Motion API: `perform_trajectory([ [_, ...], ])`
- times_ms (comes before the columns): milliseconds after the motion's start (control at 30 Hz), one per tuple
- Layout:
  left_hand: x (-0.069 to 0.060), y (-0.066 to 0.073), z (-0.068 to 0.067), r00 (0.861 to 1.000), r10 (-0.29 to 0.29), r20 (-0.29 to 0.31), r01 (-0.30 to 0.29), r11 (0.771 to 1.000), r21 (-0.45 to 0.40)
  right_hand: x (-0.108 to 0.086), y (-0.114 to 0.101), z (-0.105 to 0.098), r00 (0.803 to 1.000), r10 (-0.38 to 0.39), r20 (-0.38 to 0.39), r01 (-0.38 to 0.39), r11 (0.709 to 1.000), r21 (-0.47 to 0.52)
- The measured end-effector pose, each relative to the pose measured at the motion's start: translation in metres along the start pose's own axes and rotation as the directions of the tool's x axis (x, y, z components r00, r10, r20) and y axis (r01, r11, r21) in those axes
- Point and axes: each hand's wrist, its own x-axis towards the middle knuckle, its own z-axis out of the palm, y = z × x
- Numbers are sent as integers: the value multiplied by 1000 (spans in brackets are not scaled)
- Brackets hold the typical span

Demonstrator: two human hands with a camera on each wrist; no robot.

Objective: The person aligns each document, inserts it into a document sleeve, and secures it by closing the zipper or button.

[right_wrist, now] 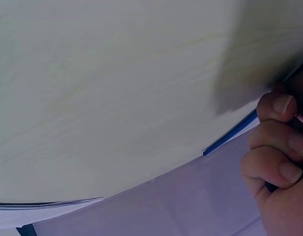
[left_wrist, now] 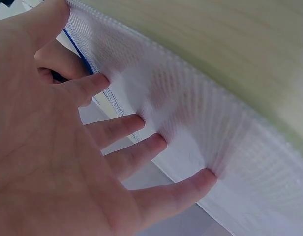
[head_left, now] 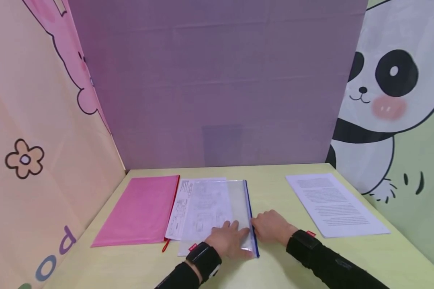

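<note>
A clear zip folder with a blue zipper edge lies on the table, with printed sheets at its left part. My left hand rests on its near right part, fingers spread; in the left wrist view the fingertips of that hand press on the mesh-textured folder. The right hand has its fingers curled at the zipper edge, about midway along. In the right wrist view the curled hand grips the blue edge; the zipper pull itself is hidden.
Left of the sheets lies a pink folder with a red zipper edge and a red pull tab. A stack of printed paper lies at the right of the table. Patterned panels and a purple backdrop surround the table.
</note>
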Motion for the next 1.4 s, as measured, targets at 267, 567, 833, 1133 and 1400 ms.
perform_trajectory([
  [267, 1, 0, 1, 1000, 9, -6, -9, 1000, -9, 4, 3, 2, 1000, 22, 21, -22, 1000, 9],
  [567, 1, 1, -1, 1000, 16, -22, -16, 1000, -3, 6, 3, 0, 1000, 24, 12, -24, 1000, -12],
  [833, 0, 1, 0, 999, 10, -36, -11, 1000, -2, 8, 3, -2, 999, 35, 26, -35, 999, -10],
  [1133, 2, 1, -1, 1000, 5, -14, -5, 1000, -3, 10, 0, -5, 997, 49, 52, -48, 998, -34],
  [1400, 2, 0, 0, 1000, 6, -10, -6, 1000, -2, 12, 0, -3, 997, 63, 53, -60, 997, -55],
])
